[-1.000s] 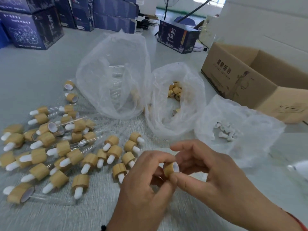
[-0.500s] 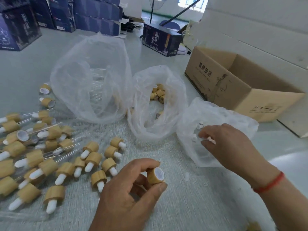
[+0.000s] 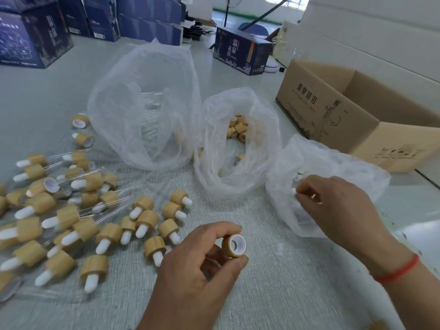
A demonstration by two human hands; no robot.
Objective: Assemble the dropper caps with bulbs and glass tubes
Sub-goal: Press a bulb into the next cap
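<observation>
your left hand [image 3: 197, 265] pinched the cap [image 3: 234, 246] open-end up, ready for the bulb [image 3: 294, 191] your right hand [image 3: 333, 206] pinched just beside the bag [image 3: 333, 160].

You face a pale grey worktop [image 3: 59, 96]. Dark blue boxes [image 3: 35, 32] stack along its far left, one more [image 3: 241, 54] mid-back. An open cardboard carton [image 3: 352, 120] sits right, against a white wall [image 3: 381, 32]. Daylight enters through a far window [image 3: 288, 0].
</observation>
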